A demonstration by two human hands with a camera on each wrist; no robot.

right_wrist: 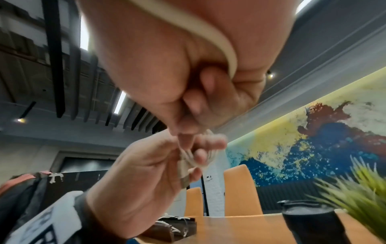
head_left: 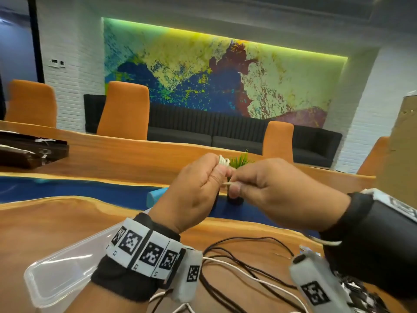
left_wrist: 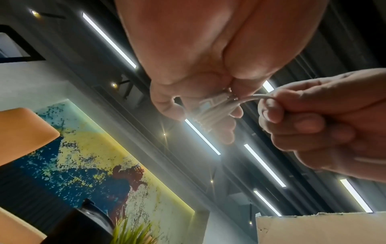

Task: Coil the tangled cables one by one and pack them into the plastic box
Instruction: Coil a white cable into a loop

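Both hands are raised above the table, close together. My left hand [head_left: 198, 184] pinches a small coil of white cable [head_left: 223, 160], whose loops show above its fingers; in the left wrist view the coil [left_wrist: 211, 109] sits between thumb and fingers. My right hand [head_left: 266, 188] grips the free length of the same white cable [left_wrist: 252, 97], which runs through its fist and over the palm [right_wrist: 208, 33]. The clear plastic box [head_left: 58, 274] lies on the table under my left wrist. Dark cables [head_left: 252, 267] and a white cable [head_left: 259, 276] lie loose on the table below.
A potted green plant [head_left: 240, 159] stands just behind my hands, with a blue object [head_left: 155, 195] to its left. Dark brown cases [head_left: 31, 150] lie at the table's far left. Orange chairs [head_left: 124, 109] line the far edge. A cardboard box [head_left: 401, 143] stands at right.
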